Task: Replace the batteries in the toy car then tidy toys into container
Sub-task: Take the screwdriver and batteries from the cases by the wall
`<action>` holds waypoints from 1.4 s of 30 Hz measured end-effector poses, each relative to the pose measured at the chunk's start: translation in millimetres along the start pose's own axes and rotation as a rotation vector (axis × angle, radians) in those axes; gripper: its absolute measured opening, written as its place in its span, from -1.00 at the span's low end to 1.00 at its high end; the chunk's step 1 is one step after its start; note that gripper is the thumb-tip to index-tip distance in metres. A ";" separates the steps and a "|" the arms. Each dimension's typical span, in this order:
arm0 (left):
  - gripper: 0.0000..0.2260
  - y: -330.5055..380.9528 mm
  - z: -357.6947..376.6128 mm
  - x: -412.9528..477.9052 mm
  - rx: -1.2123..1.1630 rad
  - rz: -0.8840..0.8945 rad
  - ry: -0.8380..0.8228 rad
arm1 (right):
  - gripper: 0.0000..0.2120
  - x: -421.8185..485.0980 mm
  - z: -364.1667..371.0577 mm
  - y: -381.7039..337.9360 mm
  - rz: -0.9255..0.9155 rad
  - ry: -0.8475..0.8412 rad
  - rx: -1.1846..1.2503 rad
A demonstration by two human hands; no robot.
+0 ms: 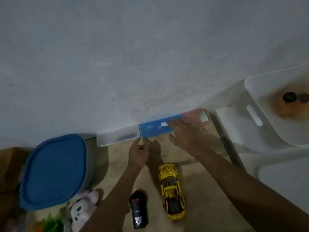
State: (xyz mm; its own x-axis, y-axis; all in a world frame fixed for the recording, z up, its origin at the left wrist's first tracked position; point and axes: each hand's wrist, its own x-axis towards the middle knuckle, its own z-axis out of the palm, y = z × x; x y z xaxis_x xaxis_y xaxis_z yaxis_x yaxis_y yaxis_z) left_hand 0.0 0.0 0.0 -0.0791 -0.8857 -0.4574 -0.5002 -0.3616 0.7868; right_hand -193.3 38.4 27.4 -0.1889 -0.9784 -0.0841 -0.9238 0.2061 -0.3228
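Note:
The yellow toy car (pixel 171 191) stands on the tan surface between my forearms, nose pointing away from me. A black remote control (pixel 138 210) lies to its left. Against the wall lies a flat blue pack (pixel 153 128) with a pink, clear end (pixel 194 114). My right hand (pixel 185 134) is over the pack's right part, fingers spread and touching it. My left hand (pixel 138 153) is at the pack's near left corner with thumb and forefinger pinched together. Blur hides whether anything is between them.
A grey container with a blue lid (pixel 53 169) stands at the left. In front of it lie a white and pink plush toy (pixel 83 210) and something green (pixel 50 223). A small clear box (pixel 117 138) sits by the wall. A white bin (pixel 260 118) holding an orange toy stands at the right.

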 end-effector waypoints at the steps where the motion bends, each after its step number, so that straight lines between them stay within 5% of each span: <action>1: -0.55 -2.1 4.8 5.5 -0.008 0.031 0.032 | -0.49 7.5 1.8 0.6 -0.047 -0.043 -0.054; 11: -0.89 -7.0 22.5 20.6 -0.097 0.096 0.194 | -0.44 53.0 2.1 -29.0 -0.126 -0.356 -0.410; 17: -0.89 -9.4 23.3 26.5 -0.182 0.046 0.194 | -0.46 63.5 7.9 -30.7 -0.192 -0.407 -0.445; 31: -0.87 -8.9 25.7 27.1 -0.220 0.072 0.230 | -0.54 71.7 8.6 -37.1 -0.235 -0.353 -0.528; 37: -0.83 -8.9 25.7 27.8 -0.208 0.079 0.222 | -0.64 76.1 -19.0 -29.6 -0.381 -0.344 -0.409; 42: -0.87 -13.2 22.4 22.8 -0.141 0.133 0.188 | -0.69 75.6 -37.7 -11.9 -0.284 -0.199 -0.244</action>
State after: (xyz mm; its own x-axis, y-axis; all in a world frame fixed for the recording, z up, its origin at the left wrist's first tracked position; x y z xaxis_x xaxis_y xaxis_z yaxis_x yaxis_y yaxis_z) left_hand -14.5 -8.9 -30.1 0.0321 -0.9619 -0.2715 -0.3701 -0.2637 0.8908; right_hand -209.2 -38.6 60.4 0.1299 -0.9686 -0.2119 -0.9862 -0.1041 -0.1285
